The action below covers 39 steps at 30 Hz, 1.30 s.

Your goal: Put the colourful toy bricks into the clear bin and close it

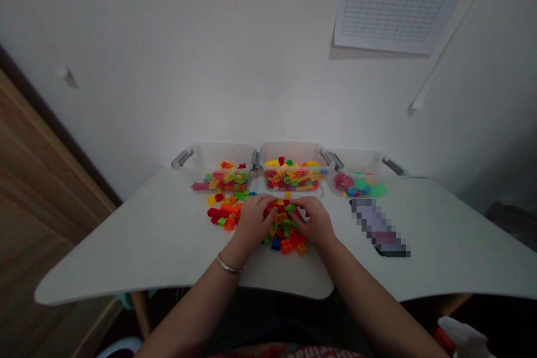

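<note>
A loose pile of colourful plastic toy bricks lies on the white table between my hands. My left hand curls over the pile's left side, its thumb and fingers closed around a red brick that is partly hidden. On the other side my right hand is bent inward, with a green brick at its fingertips. Orange bricks and a blue brick lie at the near edge of the pile. More red and orange bricks are spread just left of my left hand.
Three clear bins stand along the wall: a left bin and a middle bin with bricks, and a right bin with rounder coloured pieces. A phone lies to the right on the table. A printed sheet hangs above.
</note>
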Each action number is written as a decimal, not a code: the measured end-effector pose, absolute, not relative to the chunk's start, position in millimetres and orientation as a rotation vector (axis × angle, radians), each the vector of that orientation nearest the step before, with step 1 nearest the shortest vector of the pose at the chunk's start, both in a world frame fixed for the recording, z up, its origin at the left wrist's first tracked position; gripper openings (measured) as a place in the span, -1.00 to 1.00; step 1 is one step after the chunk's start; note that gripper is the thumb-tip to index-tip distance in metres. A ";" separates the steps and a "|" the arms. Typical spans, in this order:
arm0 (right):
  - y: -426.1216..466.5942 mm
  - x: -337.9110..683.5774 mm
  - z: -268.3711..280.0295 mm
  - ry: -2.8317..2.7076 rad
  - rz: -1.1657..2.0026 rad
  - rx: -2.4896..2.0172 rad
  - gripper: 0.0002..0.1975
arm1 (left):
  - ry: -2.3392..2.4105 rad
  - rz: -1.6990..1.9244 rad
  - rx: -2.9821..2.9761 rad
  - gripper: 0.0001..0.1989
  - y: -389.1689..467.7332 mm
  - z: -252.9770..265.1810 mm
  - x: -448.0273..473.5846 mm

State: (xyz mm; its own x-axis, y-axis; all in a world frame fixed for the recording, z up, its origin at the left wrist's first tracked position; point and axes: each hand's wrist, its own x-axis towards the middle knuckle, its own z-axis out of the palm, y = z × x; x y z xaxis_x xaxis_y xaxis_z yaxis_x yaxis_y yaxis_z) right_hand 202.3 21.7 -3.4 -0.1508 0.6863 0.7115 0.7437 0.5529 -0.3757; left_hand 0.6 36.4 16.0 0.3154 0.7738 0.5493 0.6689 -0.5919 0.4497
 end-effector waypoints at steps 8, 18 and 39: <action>17.4 202.5 -7.1 -1.905 -0.164 -1.083 -0.84 | 1.324 1.000 2.403 -0.88 22.0 25.1 27.6; 19.3 210.3 -11.0 -1.900 -0.078 -1.159 -0.76 | 1.434 1.504 2.140 -0.95 55.5 42.0 -4.6; 20.6 213.3 -11.5 -1.802 0.216 -1.260 -0.64 | 2.246 1.193 1.809 -0.73 98.4 73.0 -53.1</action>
State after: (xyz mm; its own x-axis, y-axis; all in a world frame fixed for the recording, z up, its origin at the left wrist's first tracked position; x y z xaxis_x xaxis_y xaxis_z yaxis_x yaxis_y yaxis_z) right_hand 213.3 20.6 -11.5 -0.0772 0.8210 0.5658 0.6637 0.4658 -0.5853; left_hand -53.1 98.4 73.0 -0.3279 0.8419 0.4285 0.8264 0.0357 0.5620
